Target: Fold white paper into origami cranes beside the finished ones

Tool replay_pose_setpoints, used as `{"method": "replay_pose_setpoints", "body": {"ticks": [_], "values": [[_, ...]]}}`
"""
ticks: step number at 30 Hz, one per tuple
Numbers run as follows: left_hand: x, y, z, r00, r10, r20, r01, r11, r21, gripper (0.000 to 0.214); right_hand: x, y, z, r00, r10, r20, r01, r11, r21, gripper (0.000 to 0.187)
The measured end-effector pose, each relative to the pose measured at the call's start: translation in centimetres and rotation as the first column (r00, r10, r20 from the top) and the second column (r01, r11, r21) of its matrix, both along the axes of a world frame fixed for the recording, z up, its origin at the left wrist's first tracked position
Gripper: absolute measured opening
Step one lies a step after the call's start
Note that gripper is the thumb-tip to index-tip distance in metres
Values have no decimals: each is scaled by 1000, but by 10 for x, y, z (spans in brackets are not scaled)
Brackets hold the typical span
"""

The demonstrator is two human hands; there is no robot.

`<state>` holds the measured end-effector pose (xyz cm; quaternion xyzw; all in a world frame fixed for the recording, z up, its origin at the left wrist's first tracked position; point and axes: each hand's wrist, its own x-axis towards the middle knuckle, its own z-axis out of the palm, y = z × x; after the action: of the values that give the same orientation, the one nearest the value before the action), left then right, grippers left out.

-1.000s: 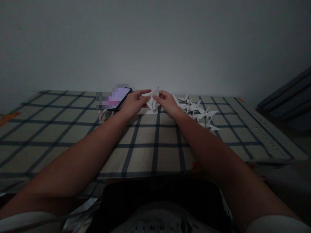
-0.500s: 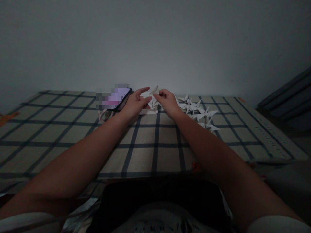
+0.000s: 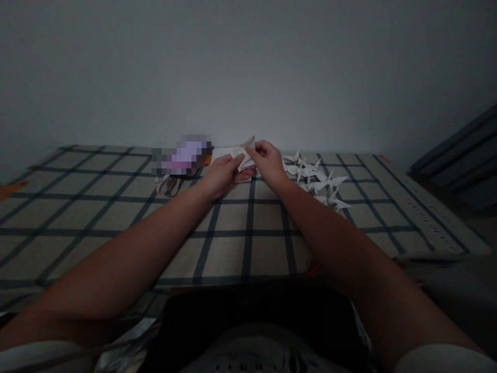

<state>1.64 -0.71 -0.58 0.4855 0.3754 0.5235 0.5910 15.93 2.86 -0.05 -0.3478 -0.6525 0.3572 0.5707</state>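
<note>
Between both hands, above the far side of the table, is a piece of folded white paper [image 3: 247, 155] with one pointed corner standing up. My left hand [image 3: 224, 172] grips its left side, thumb on top and fingers underneath. My right hand [image 3: 268, 160] pinches the right side between thumb and curled fingers. Flat paper [image 3: 222, 152] with faint print lies behind and below my left hand. Several folded paper cranes [image 3: 310, 171] are grouped just right of my right hand; my forearm partly covers the nearest ones.
A phone [image 3: 182, 155] with a lit, blurred screen rests left of my left hand, a pale looped cord [image 3: 169, 185] beside it. A checked cloth [image 3: 229, 233] covers the table, which meets a plain wall [image 3: 248, 72]. Dark slatted panels [image 3: 462, 150] stand at the right.
My left hand has moved slightly right and closed its raised fingers under the folded paper. The paper has turned a little. My right hand stays almost in place.
</note>
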Motion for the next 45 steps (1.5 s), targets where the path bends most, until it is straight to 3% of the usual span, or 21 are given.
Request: {"method": "replay_pose_setpoints", "body": {"ticks": [5,9,13,25,30,34,37,40,42,45], "values": [[3,-2,0,998,46,37,-46,999,9,24,-1,-1,1,1000,-7,9,7,1000,15,28],[4,-5,3,999,-4,39,5,1000,-15,21,0,-1,0,999,-6,-38,4,999,-33,32],[4,-6,3,1000,-20,7,20,1000,0,14,2,3,-2,998,-49,-28,49,999,7,30],[3,-3,-3,997,-74,-35,76,995,62,25,6,9,-5,999,-32,33,29,995,92,31],[0,-3,-1,999,-41,-27,43,994,97,22,5,11,-7,999,42,7,-42,997,61,32],[-1,-3,2,998,-52,-47,55,996,72,26,6,11,-6,999,11,32,-12,999,33,26],[-3,-3,4,988,30,-153,-22,998,52,28,6,13,-8,1000,6,16,-7,999,47,20],[-8,1,4,940,230,-253,-193,967,164,31,7,16,-10,998,68,-9,-67,997,24,17],[-13,7,2,924,308,-228,-257,939,230,35,6,16,-12,992,121,27,-121,993,-13,18],[-20,17,-2,936,309,-166,-258,927,270,40,4,15,-13,983,184,3,-183,982,-46,19]]}}
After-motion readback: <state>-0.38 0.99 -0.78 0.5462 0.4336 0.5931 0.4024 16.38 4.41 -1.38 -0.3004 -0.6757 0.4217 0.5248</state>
